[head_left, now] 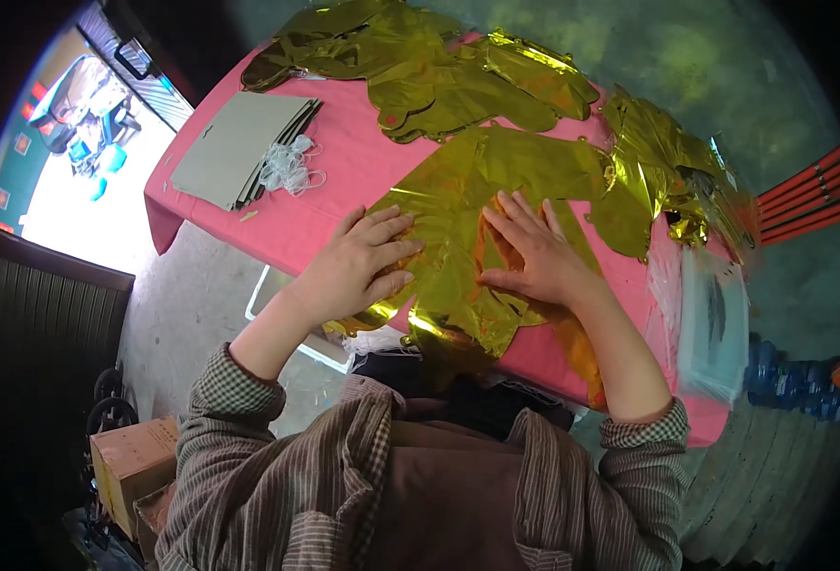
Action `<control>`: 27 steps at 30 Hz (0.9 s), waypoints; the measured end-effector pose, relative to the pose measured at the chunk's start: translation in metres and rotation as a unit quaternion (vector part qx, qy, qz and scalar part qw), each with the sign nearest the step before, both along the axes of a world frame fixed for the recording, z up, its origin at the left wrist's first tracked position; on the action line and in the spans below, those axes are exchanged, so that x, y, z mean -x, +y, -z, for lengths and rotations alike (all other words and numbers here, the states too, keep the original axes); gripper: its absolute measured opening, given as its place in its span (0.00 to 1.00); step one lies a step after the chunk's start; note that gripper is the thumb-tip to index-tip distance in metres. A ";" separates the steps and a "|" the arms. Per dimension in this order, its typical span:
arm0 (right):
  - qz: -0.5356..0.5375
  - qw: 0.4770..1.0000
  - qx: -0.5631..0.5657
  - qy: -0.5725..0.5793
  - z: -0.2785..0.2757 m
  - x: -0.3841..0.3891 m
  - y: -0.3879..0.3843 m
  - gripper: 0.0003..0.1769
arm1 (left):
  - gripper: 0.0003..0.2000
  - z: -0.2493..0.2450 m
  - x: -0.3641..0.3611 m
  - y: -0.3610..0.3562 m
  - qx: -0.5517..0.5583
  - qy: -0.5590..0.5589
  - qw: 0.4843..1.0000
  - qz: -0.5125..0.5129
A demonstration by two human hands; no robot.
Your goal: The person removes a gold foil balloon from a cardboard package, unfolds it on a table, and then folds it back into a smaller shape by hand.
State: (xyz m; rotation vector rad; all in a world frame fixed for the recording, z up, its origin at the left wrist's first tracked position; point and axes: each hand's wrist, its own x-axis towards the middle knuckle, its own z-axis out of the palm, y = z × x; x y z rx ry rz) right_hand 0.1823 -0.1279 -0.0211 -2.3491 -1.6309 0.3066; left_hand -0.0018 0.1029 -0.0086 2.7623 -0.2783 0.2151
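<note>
A flat gold foil balloon lies spread over the near side of the table, its lower part hanging past the edge. My left hand rests on its left side with the fingers stretched out. On the right part, my right hand lies with its fingers extended, touching the foil. Orange reflections show on the film beside both hands. Further back, more flat gold foil balloons lie in overlapping layers. Another crumpled pile of gold foil sits at the right.
A pink cloth covers the table. Grey cardboard sheets and a bundle of white string lie at the left. Clear plastic bags are at the right edge. Blue water bottles and a cardboard box stand on the floor.
</note>
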 end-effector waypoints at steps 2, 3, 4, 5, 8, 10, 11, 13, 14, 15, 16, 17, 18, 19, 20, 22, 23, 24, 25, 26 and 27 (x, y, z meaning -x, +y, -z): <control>0.002 1.000 -0.002 0.002 0.001 0.000 0.000 0.48 | 0.19 0.003 -0.001 0.001 0.001 -0.011 1.000 0.000; 0.004 1.000 -0.003 0.007 0.001 0.001 0.000 0.48 | 0.19 0.004 0.000 0.001 0.002 -0.019 1.000 -0.002; 0.004 1.000 -0.003 0.006 0.001 0.001 -0.001 0.48 | 0.19 0.004 0.000 0.000 0.002 -0.020 1.000 -0.001; 0.001 1.000 -0.002 -0.003 0.001 0.002 -0.001 0.48 | 0.19 0.003 0.001 0.000 0.003 -0.017 1.000 -0.001; -0.006 1.000 0.001 -0.017 0.000 0.005 -0.003 0.48 | 0.20 0.002 0.003 -0.001 0.003 -0.008 1.000 0.001; -0.011 1.000 0.001 -0.021 -0.001 0.007 -0.003 0.48 | 0.20 0.001 0.005 -0.002 0.001 -0.004 1.000 0.001; -0.015 1.000 0.002 -0.018 -0.002 0.009 -0.003 0.48 | 0.20 0.000 0.006 -0.003 0.002 -0.001 1.000 0.001; -0.018 1.000 0.003 -0.015 -0.004 0.011 -0.003 0.48 | 0.20 -0.001 0.006 -0.003 0.003 0.001 1.000 0.003; -0.022 1.000 0.004 -0.015 -0.004 0.012 -0.002 0.48 | 0.20 -0.002 0.007 -0.003 0.002 0.003 1.000 0.002; -0.025 1.000 0.004 -0.014 -0.004 0.013 -0.001 0.48 | 0.20 -0.002 0.007 -0.003 0.001 0.005 1.000 0.001; -0.024 1.000 0.004 -0.014 -0.003 0.013 0.000 0.48 | 0.20 -0.002 0.006 -0.003 0.001 0.005 1.000 0.002; -0.023 1.000 0.004 -0.014 -0.001 0.011 0.001 0.48 | 0.20 -0.003 0.006 -0.003 -0.001 0.005 1.000 0.003; -0.022 1.000 0.004 -0.014 0.000 0.010 0.003 0.49 | 0.20 -0.004 0.005 -0.002 -0.004 0.005 1.000 0.004; -0.022 1.000 0.003 -0.015 0.000 0.010 0.003 0.49 | 0.20 -0.004 0.005 -0.002 -0.005 0.004 1.000 0.003; -0.022 1.000 0.003 -0.014 0.001 0.009 0.004 0.49 | 0.20 -0.005 0.005 -0.001 -0.005 0.006 1.000 0.003; -0.022 1.000 0.004 -0.012 0.003 0.009 0.003 0.49 | 0.20 -0.005 0.004 -0.001 -0.004 0.010 1.000 0.003; -0.021 1.000 0.000 -0.017 0.005 0.008 0.003 0.48 | 0.21 -0.005 0.004 -0.001 0.000 0.010 1.000 0.001; -0.021 1.000 -0.003 -0.022 0.007 0.007 0.002 0.48 | 0.21 -0.004 0.004 -0.001 0.005 0.011 1.000 -0.002; -0.024 1.000 -0.002 -0.019 0.007 0.007 0.002 0.48 | 0.21 -0.005 0.004 -0.001 0.006 0.014 1.000 -0.005; -0.022 0.999 -0.004 -0.029 0.008 0.007 0.002 0.48 | 0.22 -0.006 0.004 -0.001 0.013 0.020 1.000 -0.005; -0.020 0.999 -0.005 -0.040 0.009 0.007 0.001 0.48 | 0.23 -0.006 0.005 -0.001 0.021 0.026 0.999 -0.005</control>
